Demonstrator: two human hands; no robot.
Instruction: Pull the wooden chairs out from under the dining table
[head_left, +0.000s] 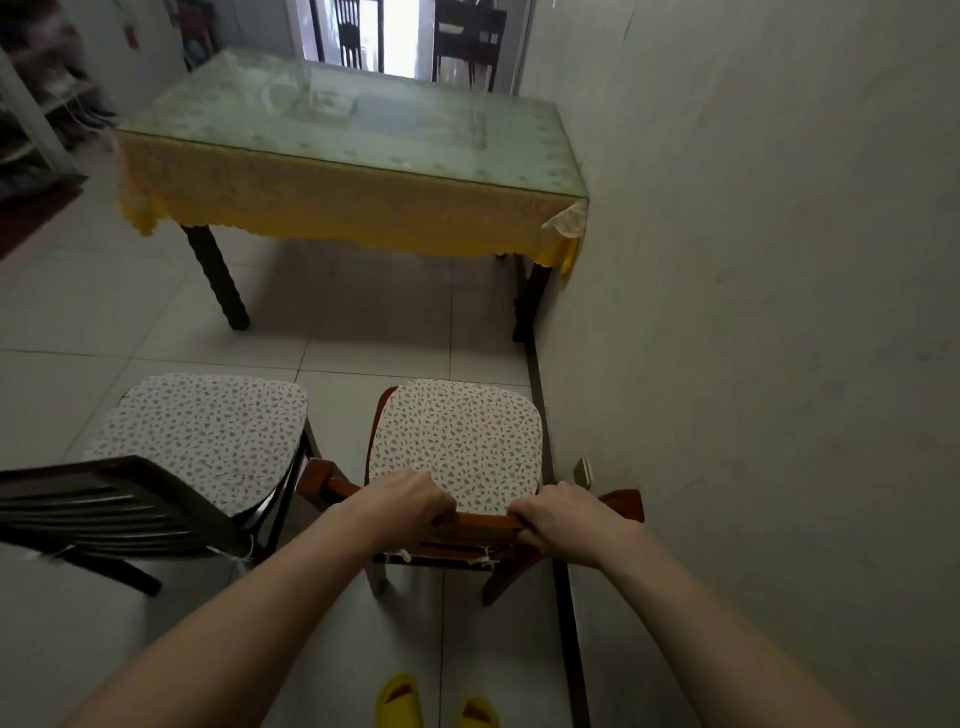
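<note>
Hands: we count two, both bare, both reaching forward and down to the same chair.
Left hand (402, 501): we see it wrapped over the top rail of the reddish chair, fingers curled around the wood, on the left part of the rail.
Right hand (566, 517): it is closed around the same rail, on the right part, with a short piece of bare rail between the two hands.
Chairs near us: we count two, side by side, both standing clear of the table on the open floor.
Reddish chair (480, 522): it stands on the right, just beside the wall (753, 312), with one flowered cushion (457, 441) on its seat.
Dark chair (104, 512): it stands on the left, nobody touches it, and it carries one flowered cushion (208, 431) too.
Dining table (353, 130): one, further ahead, its right side against the wall; it has a glass top over a yellow cloth (332, 208), and we can see two dark legs at the near side.
Far chairs: we see two more dark chair backs (470, 41) behind the table, small and not sharp.
Slippers (400, 701): two, yellow, on the tiled floor (363, 338) at the bottom edge.
</note>
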